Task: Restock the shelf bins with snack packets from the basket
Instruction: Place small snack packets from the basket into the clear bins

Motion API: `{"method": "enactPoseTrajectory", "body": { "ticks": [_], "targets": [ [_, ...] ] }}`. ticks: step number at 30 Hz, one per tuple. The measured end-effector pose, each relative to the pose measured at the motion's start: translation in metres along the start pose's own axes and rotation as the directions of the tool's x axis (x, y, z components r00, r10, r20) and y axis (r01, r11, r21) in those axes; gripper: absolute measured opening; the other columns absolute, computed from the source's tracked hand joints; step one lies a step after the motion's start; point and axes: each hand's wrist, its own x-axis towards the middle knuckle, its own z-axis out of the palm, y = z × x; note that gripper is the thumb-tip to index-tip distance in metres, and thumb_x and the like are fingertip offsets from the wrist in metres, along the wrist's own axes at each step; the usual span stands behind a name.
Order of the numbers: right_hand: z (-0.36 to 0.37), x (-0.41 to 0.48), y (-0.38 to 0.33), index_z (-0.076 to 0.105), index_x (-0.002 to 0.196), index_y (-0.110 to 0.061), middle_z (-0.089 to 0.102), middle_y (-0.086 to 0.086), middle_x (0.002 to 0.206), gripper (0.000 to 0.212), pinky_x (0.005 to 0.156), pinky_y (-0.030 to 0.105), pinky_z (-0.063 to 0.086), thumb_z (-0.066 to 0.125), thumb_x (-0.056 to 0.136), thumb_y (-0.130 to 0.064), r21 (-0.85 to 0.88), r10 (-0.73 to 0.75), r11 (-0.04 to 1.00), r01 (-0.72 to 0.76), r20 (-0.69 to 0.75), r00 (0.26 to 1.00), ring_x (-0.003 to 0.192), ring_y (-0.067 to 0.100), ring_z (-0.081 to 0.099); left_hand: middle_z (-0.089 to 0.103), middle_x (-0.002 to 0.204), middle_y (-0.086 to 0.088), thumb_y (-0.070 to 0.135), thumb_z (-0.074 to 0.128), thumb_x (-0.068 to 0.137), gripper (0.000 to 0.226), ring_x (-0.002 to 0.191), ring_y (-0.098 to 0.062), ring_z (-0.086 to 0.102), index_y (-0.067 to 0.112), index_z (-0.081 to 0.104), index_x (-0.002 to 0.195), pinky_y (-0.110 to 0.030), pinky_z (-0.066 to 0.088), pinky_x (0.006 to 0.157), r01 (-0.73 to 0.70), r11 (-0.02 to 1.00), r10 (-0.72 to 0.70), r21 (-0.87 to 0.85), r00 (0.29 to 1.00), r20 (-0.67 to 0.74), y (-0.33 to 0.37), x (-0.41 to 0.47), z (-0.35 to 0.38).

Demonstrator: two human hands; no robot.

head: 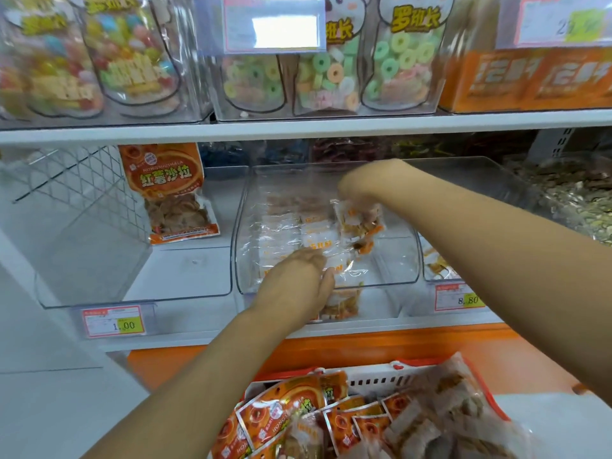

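Over the middle clear bin [394,260] on the lower shelf, the right hand [359,190] pinches a bunch of small snack packets [361,226], which hang below its fingers, inside the bin. At the front wall of this bin, the left hand [298,279] rests with straight fingers on the white packets [318,240] lying there. Below both hands, the red basket [374,380] holds orange packets [281,412].

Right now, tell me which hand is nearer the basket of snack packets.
Left. The left hand rests at the clear bin front lip, above the basket; the right hand is higher and deeper inside, gripping small packets.
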Motion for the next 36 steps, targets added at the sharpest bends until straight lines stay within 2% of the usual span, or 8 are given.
{"method": "enactPoseTrajectory", "body": {
  "ticks": [8, 13, 15, 19, 22, 25, 30, 36],
  "targets": [
    [-0.007, -0.002, -0.030, 0.062, 0.117, -0.004, 0.056, 0.009, 0.103, 0.029, 0.075, 0.031, 0.042, 0.050, 0.092, 0.003, -0.117, -0.022, 0.993, 0.020, -0.017, 1.000, 0.086, 0.026, 0.047, 0.059, 0.125, -0.005, 0.041, 0.018, 0.091, 0.058, 0.118, -0.019, 0.051, 0.010, 0.060, 0.117, -0.034, 0.045, 0.096, 0.056, 0.998, -0.056, 0.032, 0.998, 0.009, 0.002, 0.001, -0.002],
    [0.014, 0.011, -0.033, 0.052, 0.132, -0.004, 0.049, 0.010, 0.137, 0.037, 0.095, 0.038, 0.043, 0.044, 0.096, -0.001, -0.006, 0.019, 1.000, -0.019, 0.004, 1.000, 0.113, 0.032, 0.051, 0.060, 0.109, -0.005, 0.031, 0.034, 0.098, 0.033, 0.106, -0.021, 0.054, 0.009, 0.059, 0.101, -0.037, 0.047, 0.087, 0.060, 0.998, -0.060, -0.004, 0.998, -0.009, -0.001, -0.001, 0.000],
    [0.024, 0.016, -0.029, 0.042, 0.138, -0.004, 0.044, 0.012, 0.141, 0.045, 0.091, 0.038, 0.045, 0.048, 0.094, -0.001, 0.099, 0.029, 0.995, -0.023, -0.060, 0.998, 0.119, 0.032, 0.051, 0.060, 0.111, -0.005, 0.031, 0.034, 0.098, 0.035, 0.107, -0.020, 0.053, 0.009, 0.060, 0.102, -0.036, 0.047, 0.088, 0.046, 0.999, -0.046, -0.010, 0.999, -0.027, -0.003, -0.001, 0.001],
    [0.028, 0.015, -0.011, 0.034, 0.137, -0.006, 0.056, 0.010, 0.113, 0.067, 0.062, 0.033, 0.050, 0.070, 0.080, -0.001, 0.273, -0.081, 0.956, 0.110, -0.117, 0.990, 0.085, 0.025, 0.062, 0.060, 0.111, -0.003, 0.034, 0.030, 0.098, 0.039, 0.106, -0.019, 0.053, 0.010, 0.060, 0.103, -0.033, 0.046, 0.086, 0.048, 0.999, -0.049, -0.018, 0.998, -0.039, -0.004, 0.000, 0.002],
    [0.031, 0.016, 0.001, 0.057, 0.119, -0.008, 0.061, 0.006, 0.107, 0.041, 0.064, 0.027, 0.043, 0.072, 0.081, -0.013, 0.290, -0.096, 0.946, 0.144, -0.172, 0.980, 0.088, 0.023, 0.057, 0.059, 0.111, -0.004, 0.031, 0.032, 0.099, 0.035, 0.108, -0.019, 0.052, 0.009, 0.059, 0.104, -0.029, 0.042, 0.085, 0.039, 0.999, -0.039, -0.010, 0.999, -0.036, -0.002, -0.001, 0.001],
    [0.036, 0.021, 0.001, 0.068, 0.111, -0.010, 0.068, 0.007, 0.107, 0.032, 0.073, 0.030, 0.049, 0.074, 0.079, -0.015, 0.309, -0.104, 0.938, 0.155, -0.173, 0.979, 0.091, 0.025, 0.062, 0.057, 0.125, -0.004, 0.031, 0.032, 0.100, 0.039, 0.119, -0.019, 0.049, 0.008, 0.059, 0.117, -0.028, 0.040, 0.093, 0.027, 1.000, -0.027, -0.010, 0.999, -0.034, -0.001, -0.001, 0.001],
    [0.037, 0.024, 0.006, 0.065, 0.112, -0.013, 0.065, 0.004, 0.111, 0.035, 0.075, 0.029, 0.042, 0.072, 0.083, -0.030, 0.377, -0.077, 0.918, 0.123, -0.134, 0.988, 0.094, 0.022, 0.057, 0.055, 0.131, -0.004, 0.031, 0.031, 0.101, 0.041, 0.122, -0.017, 0.046, 0.010, 0.056, 0.124, -0.027, 0.037, 0.097, 0.012, 1.000, -0.012, 0.007, 0.999, -0.031, -0.001, -0.002, -0.001],
    [0.059, 0.037, -0.004, 0.058, 0.079, -0.012, 0.057, 0.004, 0.091, 0.026, 0.065, 0.028, 0.042, 0.079, 0.074, -0.027, 0.412, -0.070, 0.897, 0.161, -0.226, 0.972, 0.084, 0.027, 0.055, 0.058, 0.123, -0.004, 0.029, 0.033, 0.100, 0.038, 0.116, -0.017, 0.048, 0.008, 0.059, 0.118, -0.026, 0.039, 0.093, 0.009, 1.000, -0.010, -0.010, 0.999, -0.038, -0.002, -0.001, 0.000]
  ]
}}
